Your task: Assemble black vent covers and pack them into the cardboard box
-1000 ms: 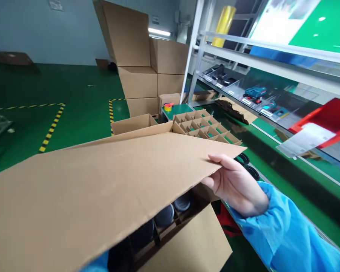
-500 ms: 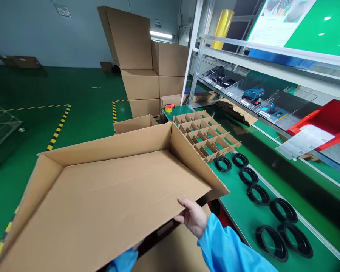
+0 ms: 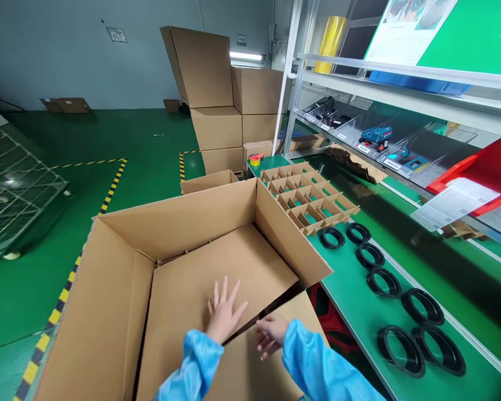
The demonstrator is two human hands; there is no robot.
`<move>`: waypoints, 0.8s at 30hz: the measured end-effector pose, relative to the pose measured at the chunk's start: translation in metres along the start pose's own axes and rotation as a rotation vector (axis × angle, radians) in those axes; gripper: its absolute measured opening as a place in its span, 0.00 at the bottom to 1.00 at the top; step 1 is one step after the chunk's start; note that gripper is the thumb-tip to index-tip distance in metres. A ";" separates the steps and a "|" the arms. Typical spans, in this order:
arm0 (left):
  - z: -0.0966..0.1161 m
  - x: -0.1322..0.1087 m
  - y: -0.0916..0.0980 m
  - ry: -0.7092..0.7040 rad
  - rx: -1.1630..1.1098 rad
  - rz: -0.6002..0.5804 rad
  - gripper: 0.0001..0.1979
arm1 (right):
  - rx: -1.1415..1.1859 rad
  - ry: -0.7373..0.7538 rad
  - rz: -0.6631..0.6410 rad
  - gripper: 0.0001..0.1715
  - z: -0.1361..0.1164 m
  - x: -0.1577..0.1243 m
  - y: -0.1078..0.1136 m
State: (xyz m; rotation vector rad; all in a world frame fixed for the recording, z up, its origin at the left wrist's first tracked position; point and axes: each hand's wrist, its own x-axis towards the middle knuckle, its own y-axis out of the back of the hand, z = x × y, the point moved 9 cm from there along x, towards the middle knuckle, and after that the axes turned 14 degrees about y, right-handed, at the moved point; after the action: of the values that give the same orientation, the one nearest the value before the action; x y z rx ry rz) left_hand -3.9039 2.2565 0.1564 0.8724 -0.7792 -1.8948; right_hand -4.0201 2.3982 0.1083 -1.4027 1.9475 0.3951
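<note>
A large open cardboard box stands in front of me beside the green bench. A flat cardboard sheet lies inside it. My left hand rests flat on that sheet with fingers spread, open. My right hand hovers at the sheet's near right edge by the box's front flap, fingers curled loosely and apart, holding nothing. Both arms wear blue sleeves.
On the green bench lie several black rings and a cardboard divider grid. Stacked cartons stand behind. Shelving with a red bin runs along the right. A wire rack lies on the floor at left.
The cardboard sheet, held up and tilted a second ago, has dropped flat into the box. My right hand let go of its edge; my left hand now presses on it.
</note>
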 end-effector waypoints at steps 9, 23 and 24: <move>-0.096 0.054 -0.076 0.062 0.575 -0.286 0.39 | -0.180 -0.037 0.234 0.24 0.075 -0.077 0.141; -0.081 0.069 -0.077 0.052 0.553 -0.294 0.25 | -0.441 0.350 0.664 0.13 -0.150 -0.032 0.300; -0.074 0.059 -0.074 0.036 0.506 -0.273 0.25 | -0.497 0.371 0.673 0.12 -0.177 -0.017 0.308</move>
State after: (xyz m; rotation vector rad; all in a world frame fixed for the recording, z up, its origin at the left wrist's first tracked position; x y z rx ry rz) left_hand -3.8987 2.2212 0.0418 1.3780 -1.1955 -1.9356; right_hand -4.3628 2.4169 0.2011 -1.1065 2.7524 1.0473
